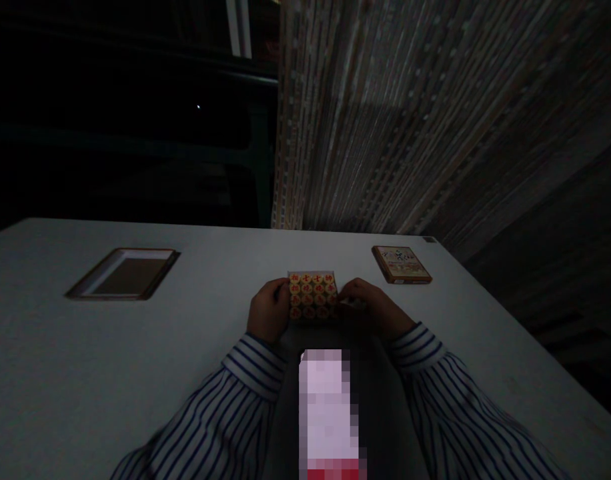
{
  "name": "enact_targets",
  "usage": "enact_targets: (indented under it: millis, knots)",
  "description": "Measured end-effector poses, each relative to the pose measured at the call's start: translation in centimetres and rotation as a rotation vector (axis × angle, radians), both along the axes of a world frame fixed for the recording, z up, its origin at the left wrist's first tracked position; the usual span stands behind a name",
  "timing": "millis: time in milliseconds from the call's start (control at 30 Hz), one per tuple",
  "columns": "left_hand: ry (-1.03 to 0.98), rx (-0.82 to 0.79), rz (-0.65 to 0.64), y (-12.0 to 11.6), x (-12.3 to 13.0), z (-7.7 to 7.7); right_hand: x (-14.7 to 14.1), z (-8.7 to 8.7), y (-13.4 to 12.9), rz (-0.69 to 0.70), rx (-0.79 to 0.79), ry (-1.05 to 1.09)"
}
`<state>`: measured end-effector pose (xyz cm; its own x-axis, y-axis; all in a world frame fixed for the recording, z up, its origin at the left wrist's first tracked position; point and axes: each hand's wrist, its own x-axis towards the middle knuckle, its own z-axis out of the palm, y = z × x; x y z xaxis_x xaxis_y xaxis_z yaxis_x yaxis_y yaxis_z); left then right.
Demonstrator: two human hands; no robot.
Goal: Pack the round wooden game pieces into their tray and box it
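A small box of Chinese chess pieces (313,295) is between my hands near the middle of the white table. Its round pieces lie in rows and show red characters on a yellowish face. My left hand (269,310) is closed on the box's left side, thumb along the edge. At the right edge, the bent fingers of my right hand (375,303) pinch the box's side. A small pale patch shows under those fingers, too dark to make out.
On the white table (210,373), an open shallow tray or lid (130,272) lies at the left. A flat printed box (401,264) rests at the right, near the table's edge. A string curtain (365,120) hangs behind. A bright blurred-out screen (325,407) is close in front of me.
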<state>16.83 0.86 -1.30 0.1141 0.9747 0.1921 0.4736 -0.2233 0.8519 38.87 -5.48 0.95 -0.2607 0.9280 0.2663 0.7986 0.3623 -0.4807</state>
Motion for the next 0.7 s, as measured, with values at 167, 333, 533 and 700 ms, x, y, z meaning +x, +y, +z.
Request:
enact_targets:
  millis: [167, 333, 533, 700]
  knots:
    - [-0.03, -0.001, -0.008, 0.05, 0.03, -0.15, -0.21, 0.42, -0.22, 0.022, -0.024, -0.015]
    - [-0.024, -0.005, -0.002, 0.05, -0.06, -0.15, -0.31, 0.74, -0.37, 0.036, -0.052, -0.028]
    - [-0.012, -0.003, -0.007, -0.01, -0.1, 0.05, -0.41, 0.92, -0.43, 0.027, -0.073, -0.051]
    - [-0.001, 0.029, -0.005, 0.04, -0.11, -0.09, -0.29, 0.74, -0.33, 0.034, -0.066, -0.073]
